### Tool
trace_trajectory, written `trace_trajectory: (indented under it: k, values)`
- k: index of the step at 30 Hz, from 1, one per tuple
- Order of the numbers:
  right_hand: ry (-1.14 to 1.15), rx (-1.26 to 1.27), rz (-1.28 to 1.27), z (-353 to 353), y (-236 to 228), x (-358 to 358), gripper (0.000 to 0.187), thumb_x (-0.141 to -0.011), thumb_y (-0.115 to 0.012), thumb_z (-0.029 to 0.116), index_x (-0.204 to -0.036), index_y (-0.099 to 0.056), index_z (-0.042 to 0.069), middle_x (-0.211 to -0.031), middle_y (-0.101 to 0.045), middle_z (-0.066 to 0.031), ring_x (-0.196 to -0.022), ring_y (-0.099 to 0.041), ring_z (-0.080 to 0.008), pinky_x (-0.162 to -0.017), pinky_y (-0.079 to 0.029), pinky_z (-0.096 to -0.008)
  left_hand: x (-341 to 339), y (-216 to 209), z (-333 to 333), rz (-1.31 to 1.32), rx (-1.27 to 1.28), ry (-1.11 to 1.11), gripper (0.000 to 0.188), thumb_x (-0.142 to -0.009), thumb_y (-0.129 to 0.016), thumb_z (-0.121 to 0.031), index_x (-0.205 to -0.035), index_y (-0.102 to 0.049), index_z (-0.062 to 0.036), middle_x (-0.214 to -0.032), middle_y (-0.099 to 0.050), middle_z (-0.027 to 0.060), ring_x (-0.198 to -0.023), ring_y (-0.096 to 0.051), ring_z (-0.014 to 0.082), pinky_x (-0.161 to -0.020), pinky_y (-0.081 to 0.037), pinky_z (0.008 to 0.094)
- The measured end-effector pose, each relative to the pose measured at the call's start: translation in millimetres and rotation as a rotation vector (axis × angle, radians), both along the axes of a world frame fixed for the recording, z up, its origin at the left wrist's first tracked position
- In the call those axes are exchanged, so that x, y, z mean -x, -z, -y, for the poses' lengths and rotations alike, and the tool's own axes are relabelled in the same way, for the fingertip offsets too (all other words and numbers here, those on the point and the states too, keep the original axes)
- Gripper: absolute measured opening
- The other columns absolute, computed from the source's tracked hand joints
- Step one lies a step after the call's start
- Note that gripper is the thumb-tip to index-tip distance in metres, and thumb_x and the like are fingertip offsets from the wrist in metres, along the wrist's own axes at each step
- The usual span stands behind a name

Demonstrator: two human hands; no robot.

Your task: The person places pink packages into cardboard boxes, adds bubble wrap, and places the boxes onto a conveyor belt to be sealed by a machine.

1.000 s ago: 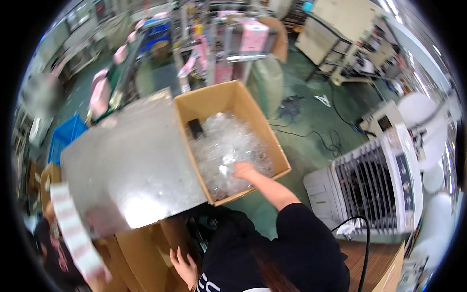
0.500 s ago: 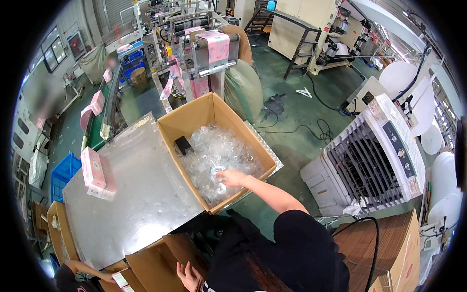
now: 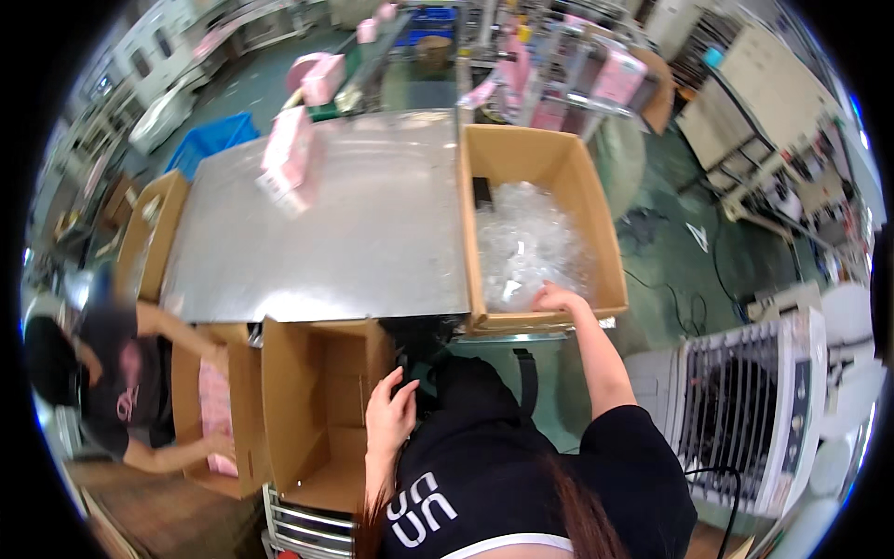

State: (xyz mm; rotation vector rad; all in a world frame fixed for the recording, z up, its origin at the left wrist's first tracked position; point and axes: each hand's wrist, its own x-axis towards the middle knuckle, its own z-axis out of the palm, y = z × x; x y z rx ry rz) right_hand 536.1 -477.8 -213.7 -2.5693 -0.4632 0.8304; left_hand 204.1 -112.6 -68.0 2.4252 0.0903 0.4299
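My right hand [image 3: 557, 298] reaches into the near side of a cardboard box [image 3: 610, 247] holding a heap of small clear plastic pieces [image 3: 526, 238]. Its fingers are bent together at the edge of the heap; whatever lies between them is too blurred to name. A black block [image 3: 481, 193] rests against the box's left wall among the pieces. My left hand [image 3: 391, 410] hovers beside an open brown carton [image 3: 321, 401], its fingers apart and nothing in them.
A metal table [image 3: 372, 224] adjoins the box, with pink packs [image 3: 291, 149] at its far left. On the left, a co-worker's hands touch pink packs [image 3: 216, 401] inside another carton. A blue crate [image 3: 212, 140] stands behind the table, an air cooler [image 3: 745, 415] at right.
The view has swung left, bringing the co-worker and open carton fully into sight. My right hand stays in the box, nearer its front wall. My left hand now shows beside the carton.
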Motion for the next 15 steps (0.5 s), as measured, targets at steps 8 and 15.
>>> trace_trajectory:
  k: [8, 15]
  values:
    - [0.111, 0.167, 0.212, -47.2, -41.7, -20.1, 0.029, -0.069, -0.076, 0.025, -0.095, -0.075, 0.012, -0.093, -0.072, -0.0173, -0.088, -0.07, -0.0297, -0.082, -0.056, -0.0379, 86.2, 7.8, -17.8, -0.08, 0.127, -0.318, 0.022, -0.082, -0.068, -0.002, -0.102, -0.071, -0.0096, -0.123, -0.059, 0.0132, -0.1, -0.066, 0.0282, -0.085, -0.054, 0.0375]
    - [0.67, -0.59, -0.167, -54.7, -113.7, -29.4, 0.017, -0.086, -0.071, 0.022, -0.097, -0.069, 0.009, -0.075, -0.065, 0.0032, -0.067, -0.061, -0.0103, -0.057, -0.049, -0.029, 110.6, 28.1, -29.9, -0.016, 0.292, -0.486, 0.018, -0.086, -0.064, -0.001, -0.102, -0.07, -0.004, -0.117, -0.062, 0.0131, -0.1, -0.066, 0.029, -0.084, -0.053, 0.0336]
